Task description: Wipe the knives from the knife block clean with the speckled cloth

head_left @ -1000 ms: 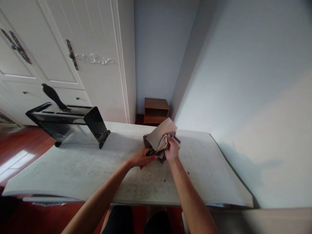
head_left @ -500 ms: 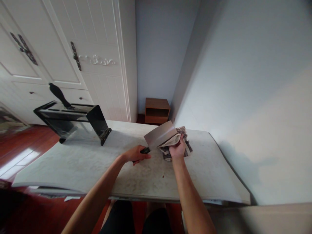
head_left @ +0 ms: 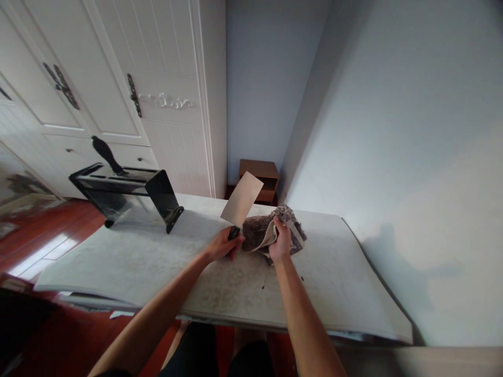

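Note:
My left hand [head_left: 225,244] is closed around the black handle of a cleaver [head_left: 242,199]. Its broad, bare metal blade points up and away from me, tilted to the right. Beside it, my right hand [head_left: 280,241] grips a folded brown and cream cloth [head_left: 257,230], with the fingers partly hidden in its folds. The cloth is just to the right of the cleaver handle, low over the table; whether it touches the blade's lower edge I cannot tell.
A black knife block [head_left: 159,196] with clear sides stands at the table's left, one black handle [head_left: 105,153] sticking up from it. Small dark crumbs lie on the pale table [head_left: 334,283]. Behind are a white wardrobe [head_left: 173,136] and a brown nightstand [head_left: 259,168]; a wall rises at right.
The cleaver has turned more upright and its blade has come away from the cloth's folds. My right hand has shifted slightly left, and the cloth now spreads wider toward the handle.

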A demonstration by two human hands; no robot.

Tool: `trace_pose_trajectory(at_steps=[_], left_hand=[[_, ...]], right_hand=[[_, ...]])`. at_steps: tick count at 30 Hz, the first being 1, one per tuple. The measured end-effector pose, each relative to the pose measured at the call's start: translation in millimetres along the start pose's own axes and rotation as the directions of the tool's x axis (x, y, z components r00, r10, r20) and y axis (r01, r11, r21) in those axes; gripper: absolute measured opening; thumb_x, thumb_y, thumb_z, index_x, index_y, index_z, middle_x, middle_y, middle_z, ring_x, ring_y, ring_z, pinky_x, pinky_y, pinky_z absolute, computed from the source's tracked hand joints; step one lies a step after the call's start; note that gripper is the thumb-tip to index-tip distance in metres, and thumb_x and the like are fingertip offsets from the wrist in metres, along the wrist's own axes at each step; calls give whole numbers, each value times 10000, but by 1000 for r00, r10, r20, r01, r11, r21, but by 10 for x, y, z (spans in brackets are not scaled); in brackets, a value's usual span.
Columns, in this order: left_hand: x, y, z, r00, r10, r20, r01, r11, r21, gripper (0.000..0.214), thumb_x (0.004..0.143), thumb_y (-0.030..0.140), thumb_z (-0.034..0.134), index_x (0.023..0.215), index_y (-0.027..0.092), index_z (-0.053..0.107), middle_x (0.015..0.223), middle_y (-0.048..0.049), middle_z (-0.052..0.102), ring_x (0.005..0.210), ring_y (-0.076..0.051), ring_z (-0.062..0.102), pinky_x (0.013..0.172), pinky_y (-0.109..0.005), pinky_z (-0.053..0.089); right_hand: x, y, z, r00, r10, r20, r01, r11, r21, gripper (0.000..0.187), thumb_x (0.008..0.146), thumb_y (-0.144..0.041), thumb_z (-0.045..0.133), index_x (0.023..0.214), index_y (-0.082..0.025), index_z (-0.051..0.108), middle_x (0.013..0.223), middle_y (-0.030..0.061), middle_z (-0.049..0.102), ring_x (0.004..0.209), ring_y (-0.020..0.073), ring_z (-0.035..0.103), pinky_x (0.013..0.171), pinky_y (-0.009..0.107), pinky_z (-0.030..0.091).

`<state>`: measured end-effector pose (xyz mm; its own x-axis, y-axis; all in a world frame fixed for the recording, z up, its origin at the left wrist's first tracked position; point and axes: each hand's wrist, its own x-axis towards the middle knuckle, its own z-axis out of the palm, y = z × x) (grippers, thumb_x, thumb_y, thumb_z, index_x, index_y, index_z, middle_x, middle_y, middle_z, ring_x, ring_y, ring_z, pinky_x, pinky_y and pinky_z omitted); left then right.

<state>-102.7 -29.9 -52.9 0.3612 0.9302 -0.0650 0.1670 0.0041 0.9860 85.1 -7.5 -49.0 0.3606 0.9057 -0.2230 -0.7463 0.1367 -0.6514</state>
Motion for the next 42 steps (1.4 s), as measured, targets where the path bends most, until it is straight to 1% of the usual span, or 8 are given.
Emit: trace_pose_trajectory(at_steps=[5, 10, 15, 19, 24, 30, 35, 42], left_hand=[[4, -28, 21, 997, -27, -72, 33, 996, 81, 535, 758, 713, 567, 782, 196, 431, 426, 70, 464, 331, -67, 403, 328, -126, 271], [-18, -27, 15, 999, -32, -22, 34, 996, 87, 535, 807, 720, 484, 788, 186, 466, 500, 61, 478, 357, -56, 420, 340, -129, 291], [5, -26, 37, 998, -53, -29, 52, 998, -20, 586, 808, 769, 384, 726, 190, 429, 522, 55, 457, 337, -68, 408, 315, -165, 282], [13, -17, 52, 999, -32, -3, 32, 998, -48, 672, 783, 822, 282, 699, 181, 466, 473, 37, 450, 336, -81, 403, 330, -177, 276], [-33, -4, 49, 1000, -11, -20, 11, 1000, 9, 779, 756, 852, 126, 518, 177, 433, 373, -8, 405, 332, -88, 398, 372, -184, 285], [8, -99, 65, 1000, -22, -19, 21, 998, -66, 830, 771, 819, 41, 478, 158, 448, 363, -22, 407, 320, -86, 398, 357, -173, 284], [43, -72, 93, 998, -30, -49, 21, 983, -180, 834, 708, 894, 115, 639, 159, 502, 439, 16, 434, 306, -87, 377, 300, -186, 289], [51, -18, 126, 998, -59, -30, 49, 957, -285, 875, 638, 953, 180, 808, 165, 520, 488, 45, 437, 306, -86, 375, 275, -197, 305]], right_hand=[[-175, 92, 55, 985, 91, 146, -67, 984, -163, 448, 530, -325, 861, 878, -184, 616, 811, -30, 647, 695, 117, 583, 668, 245, 474], [-232, 165, 4, 952, 107, 288, -32, 966, -256, 377, 599, -397, 847, 805, -174, 623, 770, -19, 600, 675, 104, 536, 635, 221, 432], [-284, 157, -18, 880, 22, 474, 215, 872, -440, 322, 716, -465, 762, 759, -167, 649, 743, 10, 578, 660, 121, 517, 618, 245, 426], [-367, 152, 19, 809, 20, 587, 388, 731, -561, 362, 756, -455, 727, 995, -183, 724, 949, 48, 685, 858, 185, 627, 798, 312, 509], [-379, 209, 0, 812, -8, 584, 472, 598, -648, 569, 675, -480, 762, 1147, -167, 707, 1092, 82, 693, 1033, 286, 641, 968, 436, 496], [-321, 240, -3, 785, -93, 613, 584, 444, -680, 456, 738, -462, 670, 1080, -167, 729, 1093, 89, 695, 1044, 283, 637, 981, 429, 481], [-245, 197, 11, 837, -157, 524, 539, 402, -740, 456, 699, -458, 604, 997, -133, 719, 1006, 100, 703, 982, 284, 632, 936, 420, 478], [-185, 166, -34, 838, -240, 490, 544, 443, -713, 386, 809, -447, 550, 1088, -186, 607, 1074, 72, 640, 1024, 240, 568, 958, 390, 414]])
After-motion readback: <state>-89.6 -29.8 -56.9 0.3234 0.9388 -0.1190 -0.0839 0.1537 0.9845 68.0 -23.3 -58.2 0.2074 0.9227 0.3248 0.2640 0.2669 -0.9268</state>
